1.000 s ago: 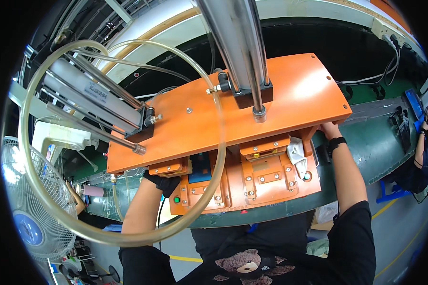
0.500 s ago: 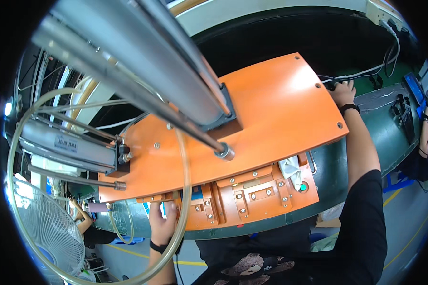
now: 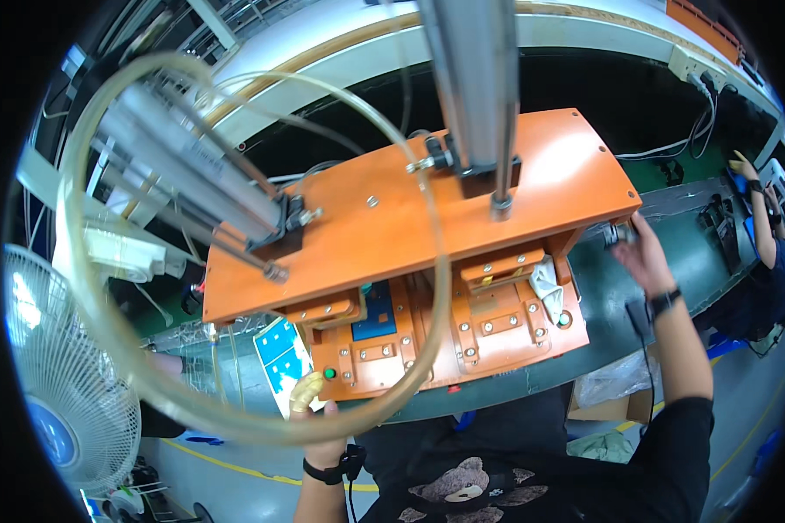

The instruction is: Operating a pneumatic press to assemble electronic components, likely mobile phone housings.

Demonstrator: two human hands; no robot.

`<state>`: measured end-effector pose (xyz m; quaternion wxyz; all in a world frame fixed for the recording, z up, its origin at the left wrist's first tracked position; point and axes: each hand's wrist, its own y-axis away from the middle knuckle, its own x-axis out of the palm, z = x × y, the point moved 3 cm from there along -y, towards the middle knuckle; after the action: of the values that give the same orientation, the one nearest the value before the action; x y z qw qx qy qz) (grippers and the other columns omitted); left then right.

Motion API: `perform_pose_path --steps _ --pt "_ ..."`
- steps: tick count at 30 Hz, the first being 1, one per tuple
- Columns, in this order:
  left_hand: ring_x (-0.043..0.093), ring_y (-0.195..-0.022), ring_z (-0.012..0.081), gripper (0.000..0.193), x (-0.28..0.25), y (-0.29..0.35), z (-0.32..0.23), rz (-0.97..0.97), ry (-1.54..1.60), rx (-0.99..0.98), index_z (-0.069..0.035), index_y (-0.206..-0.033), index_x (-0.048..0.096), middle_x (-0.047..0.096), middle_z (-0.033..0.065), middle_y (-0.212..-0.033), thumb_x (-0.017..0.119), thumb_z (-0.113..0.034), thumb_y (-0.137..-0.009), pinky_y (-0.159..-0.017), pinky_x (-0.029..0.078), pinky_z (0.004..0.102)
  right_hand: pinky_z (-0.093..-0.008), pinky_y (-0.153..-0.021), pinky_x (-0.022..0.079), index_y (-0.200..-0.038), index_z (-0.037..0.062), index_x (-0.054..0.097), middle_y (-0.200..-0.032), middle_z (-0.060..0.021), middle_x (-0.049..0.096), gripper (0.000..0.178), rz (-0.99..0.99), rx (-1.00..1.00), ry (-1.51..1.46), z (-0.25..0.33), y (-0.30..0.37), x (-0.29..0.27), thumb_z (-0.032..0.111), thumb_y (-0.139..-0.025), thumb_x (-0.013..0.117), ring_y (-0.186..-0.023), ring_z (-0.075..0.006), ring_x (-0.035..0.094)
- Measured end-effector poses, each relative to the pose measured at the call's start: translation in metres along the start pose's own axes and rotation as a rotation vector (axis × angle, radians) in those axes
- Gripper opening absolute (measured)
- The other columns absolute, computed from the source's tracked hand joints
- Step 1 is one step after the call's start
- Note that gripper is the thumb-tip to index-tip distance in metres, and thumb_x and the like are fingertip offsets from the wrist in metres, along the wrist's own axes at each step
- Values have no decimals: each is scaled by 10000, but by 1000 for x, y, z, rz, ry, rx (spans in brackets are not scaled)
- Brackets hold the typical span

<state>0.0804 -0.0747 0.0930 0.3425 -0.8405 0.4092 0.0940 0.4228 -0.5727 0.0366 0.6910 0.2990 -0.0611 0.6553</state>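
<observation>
In front of me stands an orange press [image 3: 349, 235] with a raised top plate and two metal cylinders. My left hand [image 3: 321, 427] is low at its left front corner, fingers apart, partly hidden behind a clear hose [image 3: 441, 305]. A tan finger cover [image 3: 305, 390] on it is close to a green button [image 3: 330, 373]. Beside it lies a white sheet with blue panels [image 3: 281, 356]. At the plate's right end, the fingers of my right hand [image 3: 647, 260] close around a small dark-and-silver fitting [image 3: 617, 234]; whether it is fixed to the press I cannot tell.
A white fan [image 3: 70, 366] stands at the left. A white cloth [image 3: 546, 288] hangs by the right green button [image 3: 565, 319]. A cardboard box with clear plastic [image 3: 615, 392] is below the green table [image 3: 610, 305]. Another person's arm [image 3: 763, 222] shows at the far right.
My view has shifted, showing more of the press. My right hand has come nearer along the plate's right end. My left hand has drawn back from under the plate toward the front corner.
</observation>
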Motion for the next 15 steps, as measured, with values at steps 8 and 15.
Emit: perform_pose_path --steps 8,15 --pt "519 -1191 360 463 35 25 -67 383 -4 575 -134 -1143 608 617 97 -1193 765 -256 -725 -1026 378 533 -551 -981 468 -1050 48 562 -1210 -203 613 419 528 -16 -90 -103 241 26 433 -913 650 -1107 -388 608" --pt "405 -1350 408 888 51 31 -74 835 111 630 -112 -1368 498 443 164 -1449 863 -412 -616 -1082 350 569 -548 -1054 393 -1449 5 346 -1367 -223 504 813 891 432 -288 -183 299 140 267 -809 774 -1233 -354 522"
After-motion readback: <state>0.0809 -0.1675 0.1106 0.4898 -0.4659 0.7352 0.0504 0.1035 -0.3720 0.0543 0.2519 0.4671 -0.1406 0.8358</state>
